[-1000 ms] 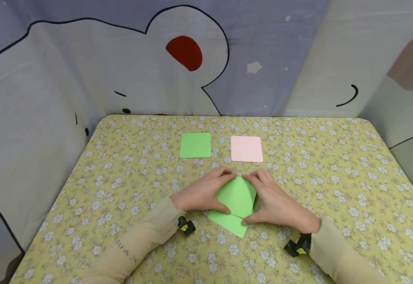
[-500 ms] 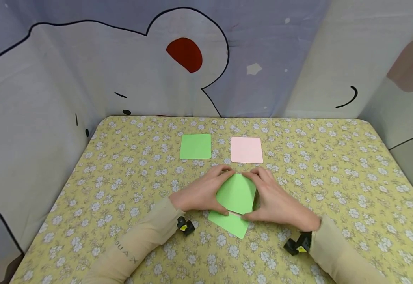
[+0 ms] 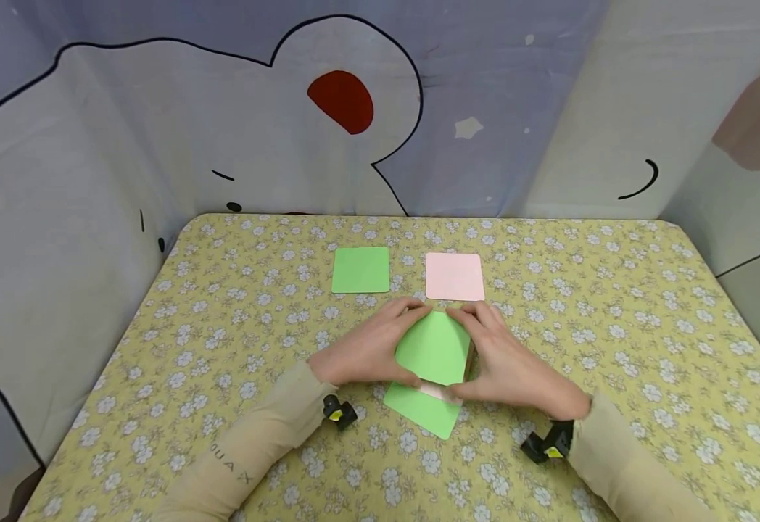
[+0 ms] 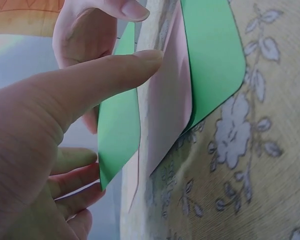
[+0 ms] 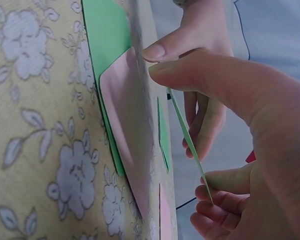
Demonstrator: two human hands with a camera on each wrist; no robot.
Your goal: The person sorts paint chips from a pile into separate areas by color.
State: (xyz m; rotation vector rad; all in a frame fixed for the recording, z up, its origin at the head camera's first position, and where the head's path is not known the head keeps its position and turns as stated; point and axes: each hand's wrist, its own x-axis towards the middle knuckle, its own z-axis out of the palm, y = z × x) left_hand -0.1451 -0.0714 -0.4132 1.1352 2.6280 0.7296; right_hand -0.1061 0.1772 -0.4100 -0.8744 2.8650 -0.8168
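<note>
Between my two hands a square green card is held off the table, my left hand at its left edge and my right hand at its right. Both thumbs are at its near side, fingers at the far corners. Beneath it lies a pink card, mostly hidden from above, showing only as a strip at the near side in the head view. This pink card overlaps another green card lying turned on the cloth. In the right wrist view the held card is seen nearly edge-on, apart from the pink one.
Farther back on the flowered yellow tablecloth lie a green card at left and a pink card at right, side by side. A printed curtain stands behind the table's far edge.
The held green card has shifted away from my body with both hands, baring a pink strip below it. The lower green card and the two back cards stay in place.
</note>
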